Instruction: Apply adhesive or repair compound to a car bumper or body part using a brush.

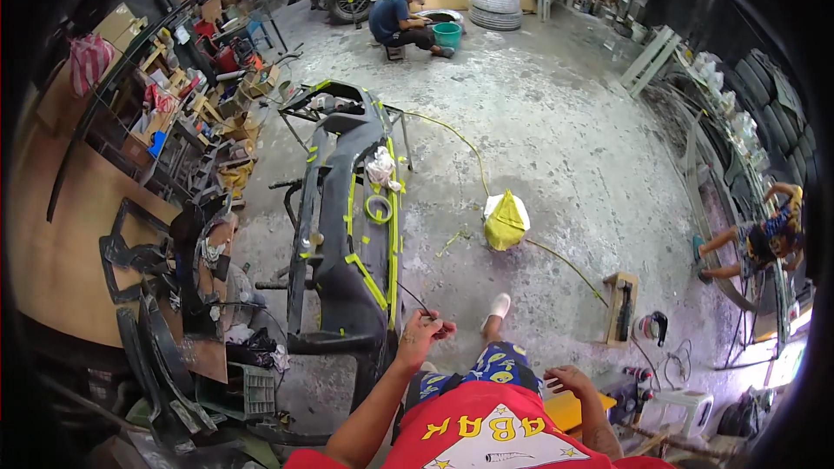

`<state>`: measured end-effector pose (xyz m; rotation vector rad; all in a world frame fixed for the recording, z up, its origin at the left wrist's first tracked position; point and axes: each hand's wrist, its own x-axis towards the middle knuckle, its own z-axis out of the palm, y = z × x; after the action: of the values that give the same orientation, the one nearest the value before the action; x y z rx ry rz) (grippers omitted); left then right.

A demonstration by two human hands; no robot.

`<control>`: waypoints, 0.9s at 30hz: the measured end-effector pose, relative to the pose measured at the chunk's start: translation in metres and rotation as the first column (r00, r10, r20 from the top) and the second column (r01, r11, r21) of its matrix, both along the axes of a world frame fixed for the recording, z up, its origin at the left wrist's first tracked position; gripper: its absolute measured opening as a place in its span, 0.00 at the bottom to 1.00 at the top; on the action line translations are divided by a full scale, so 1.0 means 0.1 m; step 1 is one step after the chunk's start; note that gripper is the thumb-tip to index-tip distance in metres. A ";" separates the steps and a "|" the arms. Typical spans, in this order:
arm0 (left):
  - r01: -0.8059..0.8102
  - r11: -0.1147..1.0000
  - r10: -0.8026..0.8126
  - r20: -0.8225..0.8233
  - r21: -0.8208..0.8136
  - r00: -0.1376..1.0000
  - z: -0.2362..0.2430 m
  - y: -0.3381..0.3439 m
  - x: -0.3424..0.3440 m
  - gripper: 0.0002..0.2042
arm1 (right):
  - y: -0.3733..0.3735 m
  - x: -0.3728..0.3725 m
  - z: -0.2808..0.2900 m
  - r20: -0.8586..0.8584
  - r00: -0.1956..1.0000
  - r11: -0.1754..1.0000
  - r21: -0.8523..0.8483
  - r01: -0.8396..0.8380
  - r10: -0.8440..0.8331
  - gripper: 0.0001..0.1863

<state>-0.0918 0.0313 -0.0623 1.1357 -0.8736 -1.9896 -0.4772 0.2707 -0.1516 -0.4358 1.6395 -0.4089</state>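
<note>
Beside the near right edge of a black car bumper (343,208), my left hand (420,339) is closed on a thin dark stick-like tool (412,295). Its slim end points toward the bumper, and its exact kind is too small to tell. Yellow-green masking tape (372,283) lines the bumper's openings and right side. A roll of tape (379,209) rests on the bumper, with a crumpled white sheet (382,168) just beyond it. My right hand (569,380) hangs by my right side, fingers loosely apart, holding nothing.
A yellow-and-white covered bundle (506,221) sits on the concrete floor, near a yellow hose (569,267). Dark car parts (156,330) are heaped at left. A seated person (400,19) works by a green basin (446,35); another person (764,234) is at far right.
</note>
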 end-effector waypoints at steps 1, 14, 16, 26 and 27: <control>-0.019 1.000 0.019 0.006 -0.005 1.000 0.04 -0.22 -0.10 0.10 | -0.29 -0.12 -0.01 -0.142 0.981 0.991 -0.010 -0.136 0.134 0.29; -0.529 0.846 0.533 -0.080 0.074 0.842 0.16 -1.96 -0.87 0.11 | -5.13 -0.92 0.55 -0.528 0.661 0.511 -0.423 -0.749 0.532 0.26; -0.586 0.809 0.588 -0.065 0.055 0.806 0.23 -2.11 -0.92 0.13 | -5.64 -0.70 0.69 -0.480 0.671 0.475 -0.476 -0.740 0.565 0.26; -0.710 0.701 0.713 -0.076 0.073 0.697 -0.07 -2.73 -0.68 0.13 | -7.06 0.72 -0.07 -0.300 0.583 0.409 -0.480 -0.776 0.755 0.34; -0.736 0.672 0.741 -0.066 0.086 0.669 -0.11 -2.77 -0.63 0.12 | -7.15 0.89 -0.08 -0.304 0.563 0.394 -0.470 -0.790 0.768 0.34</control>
<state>-0.1550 -0.2460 -0.0733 1.1621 -0.2157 -1.3560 -0.3882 -0.4441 -0.1592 -1.6248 1.1143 -0.1329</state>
